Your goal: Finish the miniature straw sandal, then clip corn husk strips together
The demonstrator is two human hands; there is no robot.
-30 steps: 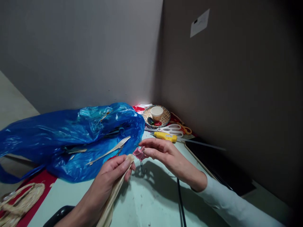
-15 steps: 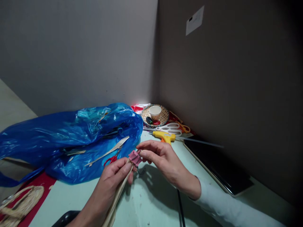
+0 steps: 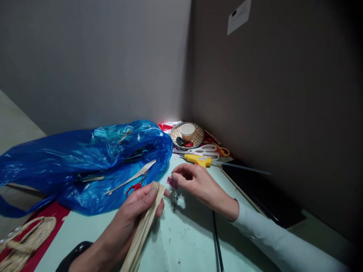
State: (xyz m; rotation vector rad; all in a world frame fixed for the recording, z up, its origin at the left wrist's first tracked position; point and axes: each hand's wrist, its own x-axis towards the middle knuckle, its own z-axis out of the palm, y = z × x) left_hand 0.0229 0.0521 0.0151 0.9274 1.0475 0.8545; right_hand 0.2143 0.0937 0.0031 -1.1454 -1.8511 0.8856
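Note:
My left hand is closed around a bundle of pale, flat plant-fibre strips, thumb on top near the upper end. The strips run down toward the bottom edge. Just right of their end, my right hand pinches a pink binder clip, apart from the bundle. A thin dark handle or wire dangles below the clip; the fingers partly hide it. Red-handled scissors lie beyond my left hand on the blue plastic bag, beside a loose pale strip.
A yellow glue gun with a long glue stick lies behind my right hand, near white-handled scissors. At the back, a woven tray holds a small white bowl. A black flat panel lies right; braided fibre lies left.
The pink binder clip has come off the end of the strips and moved right with my right hand. My left hand still grips the bundle, whose end is now uncovered.

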